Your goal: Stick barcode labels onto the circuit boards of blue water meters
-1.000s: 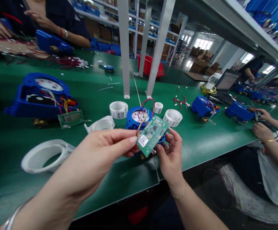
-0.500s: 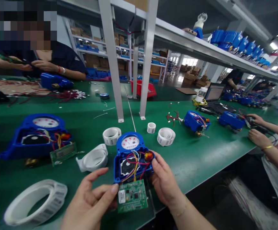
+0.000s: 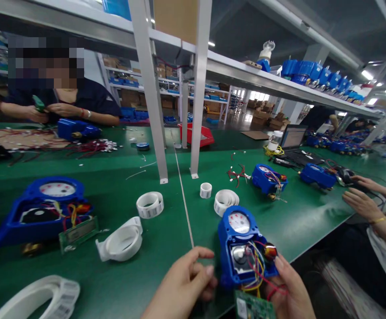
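A blue water meter [image 3: 224,252] with a round white dial stands in front of me, tilted toward the right. Its lower compartment lies exposed, showing coloured wires and a round silvery part. From its near edge a green circuit board [image 3: 257,306] hangs on the wires, partly cut off by the frame. My right hand [image 3: 294,288] grips the meter's right side, thumb beside an orange-wrapped component [image 3: 270,251]. To the left of the meter, my left hand [image 3: 188,283] has its index finger stretched out and the others loosely bent, with nothing visible in it.
Label rolls [image 3: 149,205] lie on the green table [image 3: 166,243]. Another opened meter [image 3: 13,221] sits at left, more [image 3: 269,179] at right. Metal shelf posts [image 3: 153,97] rise mid-table. One co-worker sits across; another co-worker's hands [image 3: 362,201] are at right.
The meter has moved right and nearer, turning somewhat, with my right hand on it. My left hand has come away from the circuit board and shifted right. The view has tilted slightly.
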`<state>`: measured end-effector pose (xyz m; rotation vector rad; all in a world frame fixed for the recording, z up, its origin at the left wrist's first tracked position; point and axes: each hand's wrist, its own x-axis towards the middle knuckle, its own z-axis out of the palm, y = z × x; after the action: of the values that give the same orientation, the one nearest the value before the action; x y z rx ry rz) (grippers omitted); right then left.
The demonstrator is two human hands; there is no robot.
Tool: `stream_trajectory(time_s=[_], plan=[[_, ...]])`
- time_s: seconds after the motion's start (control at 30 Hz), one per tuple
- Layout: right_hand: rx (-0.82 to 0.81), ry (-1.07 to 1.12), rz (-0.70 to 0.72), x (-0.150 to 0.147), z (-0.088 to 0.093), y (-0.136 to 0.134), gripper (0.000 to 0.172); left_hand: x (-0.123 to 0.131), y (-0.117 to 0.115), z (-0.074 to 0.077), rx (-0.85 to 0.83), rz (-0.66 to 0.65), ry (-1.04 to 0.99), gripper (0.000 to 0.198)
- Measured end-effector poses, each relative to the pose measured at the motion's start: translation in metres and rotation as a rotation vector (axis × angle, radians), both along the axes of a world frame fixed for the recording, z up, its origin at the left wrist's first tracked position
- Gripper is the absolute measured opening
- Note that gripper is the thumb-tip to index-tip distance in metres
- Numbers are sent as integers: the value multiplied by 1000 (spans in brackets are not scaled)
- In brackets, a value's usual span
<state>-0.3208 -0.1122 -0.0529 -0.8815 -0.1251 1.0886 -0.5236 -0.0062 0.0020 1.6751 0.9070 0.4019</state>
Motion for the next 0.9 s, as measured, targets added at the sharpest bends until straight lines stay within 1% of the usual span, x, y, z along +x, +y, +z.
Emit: stream_trajectory(time_s=[0.07,0.1,0.17,0.2,0.27,0.33,0.4,0.47,0.6,0.67,0.77,0.83,0.9], plan=[[-15,-16,-27,24,1,-7,42,23,33,5,234,33,77,31],[-25,-34,-30,35,2,-8,43,36,49,7,355,55,101,31],[-59,-72,-40,54,4,-6,44,65,78,8,540,-7,143,42],[-73,-91,-54,62,5,-2,44,78,89,7,599,-53,179,45],[-70,-119,-90,74,7,8,43,96,104,5,678,-115,274,42],[-40,-136,-108,83,8,22,41,100,110,4,724,-134,375,33],[-20,-150,-108,90,9,40,41,88,109,5,761,-129,455,29],[-6,-168,-105,96,8,63,43,66,102,9,790,-119,514,26],[8,-202,-87,103,7,112,45,15,81,14,810,-67,616,26],[2,-216,-83,102,7,134,43,-2,70,14,800,-27,655,27],[-17,-240,-86,99,10,156,37,-14,61,10,765,14,666,30],[-35,-260,-84,97,12,164,32,-17,58,9,730,37,638,31],[-60,-287,-73,96,15,168,30,-20,50,11,690,77,590,33]])
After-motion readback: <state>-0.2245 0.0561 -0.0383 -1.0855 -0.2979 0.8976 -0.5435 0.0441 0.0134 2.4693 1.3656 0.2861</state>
